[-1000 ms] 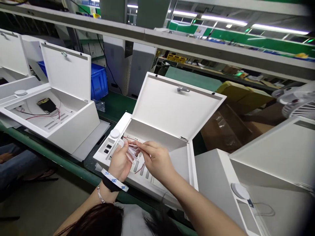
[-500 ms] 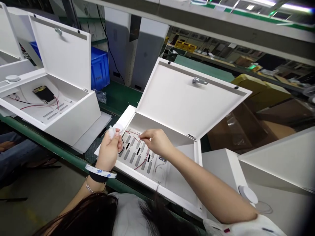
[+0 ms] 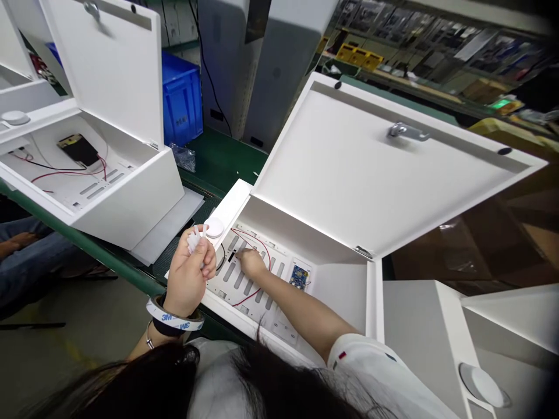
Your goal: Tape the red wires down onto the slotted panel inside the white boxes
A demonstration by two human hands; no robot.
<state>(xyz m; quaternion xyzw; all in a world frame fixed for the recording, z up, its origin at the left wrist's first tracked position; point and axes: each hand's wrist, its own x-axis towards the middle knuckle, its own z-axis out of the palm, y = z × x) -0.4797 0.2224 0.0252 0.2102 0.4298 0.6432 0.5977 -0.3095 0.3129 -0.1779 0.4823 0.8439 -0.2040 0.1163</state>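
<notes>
Small white plastic pieces (image 3: 193, 240) stick out of my left hand (image 3: 191, 273), which is closed around them beside a round white cap (image 3: 214, 227) on the box's left edge. My right hand (image 3: 252, 263) reaches inside the white metal box (image 3: 374, 302). Its fingers are drawn together at the slotted floor, next to a black strip (image 3: 232, 256); whatever they pinch is hidden. A thin red wire (image 3: 270, 256) loops around this hand. Farther right on the box floor, a blue circuit board (image 3: 299, 277) lies beyond my forearm. The lid (image 3: 349, 169) stands open.
Another open white box (image 3: 131, 201) at the left holds a black unit (image 3: 78, 151) with red and black wires. Behind it sits a blue crate (image 3: 181, 105). A further white box (image 3: 419, 331) stands close on the right. The green bench (image 3: 227, 157) runs underneath.
My right hand has gone down and left, from above the slotted floor to its surface. The circuit board shows more fully. My left hand still holds the white pieces, and the view has shifted.
</notes>
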